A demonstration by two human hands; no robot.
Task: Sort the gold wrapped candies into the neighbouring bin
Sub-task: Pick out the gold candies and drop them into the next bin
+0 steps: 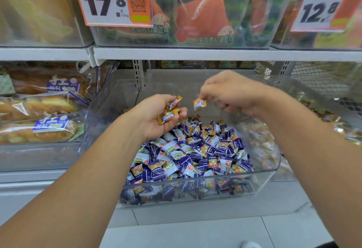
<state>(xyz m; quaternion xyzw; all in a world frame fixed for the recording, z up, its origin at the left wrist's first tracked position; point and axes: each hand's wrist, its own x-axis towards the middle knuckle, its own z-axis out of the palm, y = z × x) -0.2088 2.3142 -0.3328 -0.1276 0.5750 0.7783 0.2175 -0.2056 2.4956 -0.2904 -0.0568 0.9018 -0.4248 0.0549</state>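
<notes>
Left hand (156,114) cups gold candies (168,116), right hand (225,93) pinches another (199,104); keep both grips firm, carry across to neighbouring bin (333,122).

Bagged bread (39,108) left — price tags (109,0) above.

Both hands hover over the bin (195,186) of candies (193,153); bread (39,108) lies left, another bin (321,110) right, price tags (109,0) above.
</notes>
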